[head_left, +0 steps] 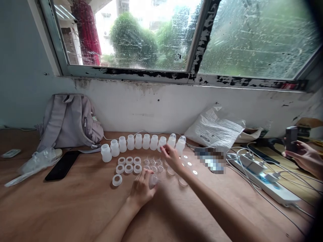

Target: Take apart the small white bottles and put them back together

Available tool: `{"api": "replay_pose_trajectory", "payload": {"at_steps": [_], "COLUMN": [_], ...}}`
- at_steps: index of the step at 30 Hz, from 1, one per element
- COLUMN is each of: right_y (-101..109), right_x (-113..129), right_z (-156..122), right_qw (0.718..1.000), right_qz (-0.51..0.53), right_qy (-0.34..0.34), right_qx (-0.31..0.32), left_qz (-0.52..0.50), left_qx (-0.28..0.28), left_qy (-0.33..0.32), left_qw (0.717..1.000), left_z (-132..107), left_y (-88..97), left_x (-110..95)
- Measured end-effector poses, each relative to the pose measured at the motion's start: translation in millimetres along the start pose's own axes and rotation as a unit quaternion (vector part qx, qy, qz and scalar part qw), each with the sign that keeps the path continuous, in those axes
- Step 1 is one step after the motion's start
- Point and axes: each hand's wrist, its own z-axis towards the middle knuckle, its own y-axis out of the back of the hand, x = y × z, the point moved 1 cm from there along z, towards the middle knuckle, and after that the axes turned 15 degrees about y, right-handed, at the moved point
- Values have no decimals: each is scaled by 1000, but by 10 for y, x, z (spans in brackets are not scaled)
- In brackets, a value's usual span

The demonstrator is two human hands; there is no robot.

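Observation:
A row of several small white plastic bottles (pixel 138 141) stands on the wooden table (pixel 75 201) below the window. In front of them lie white screw rings (pixel 129 164), clear nipples (pixel 152 162) and flat round discs (pixel 189 164). My left hand (pixel 142 189) rests on the table with its fingers curled round a clear dome cap (pixel 153 180). My right hand (pixel 172 157) reaches forward over the nipples, its fingertips pinched near the bottles at the right end of the row; what it pinches is not visible.
A grey backpack (pixel 70 121) leans on the wall at the left, beside a black phone (pixel 62 165) and a clear plastic bag (pixel 35 162). A white bag (pixel 214 129), a power strip (pixel 267 183) with cables, and another person's hand (pixel 304 157) holding a dark device occupy the right.

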Motion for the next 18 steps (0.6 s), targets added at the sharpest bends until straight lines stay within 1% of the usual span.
{"api": "replay_pose_trajectory", "payload": {"at_steps": [1, 2, 3, 5, 7, 9, 12, 15, 18], "right_y": [-38, -84, -133, -227, -304, -357, -398, -406, -407], "right_x": [106, 206, 292, 407, 444, 424, 368, 349, 353], "right_z": [-158, -317, -465, -699, -828, -870, -865, -864, -885], "right_qw": [997, 989, 983, 975, 968, 961, 950, 947, 949], "right_qz": [76, 134, 166, 202, 236, 269, 307, 314, 303], "right_qy": [34, 62, 78, 88, 78, 60, 44, 53, 71], "right_qx": [-8, 1, 17, 38, 39, 31, 25, 34, 39], "left_qz": [2, 2, 2, 1, 4, 15, 41, 59, 58], "left_qx": [-13, -24, -31, -26, -9, 4, 7, 17, 47], "left_qy": [3, 5, 3, -17, -49, -69, -66, -72, -82], "left_qw": [1000, 1000, 1000, 1000, 999, 997, 997, 995, 994], "left_z": [3, 7, 12, 21, 31, 39, 50, 55, 57], "left_y": [8, 16, 21, 25, 18, 10, 11, 34, 55], "left_x": [7, 17, 31, 68, 112, 151, 176, 156, 137]}}
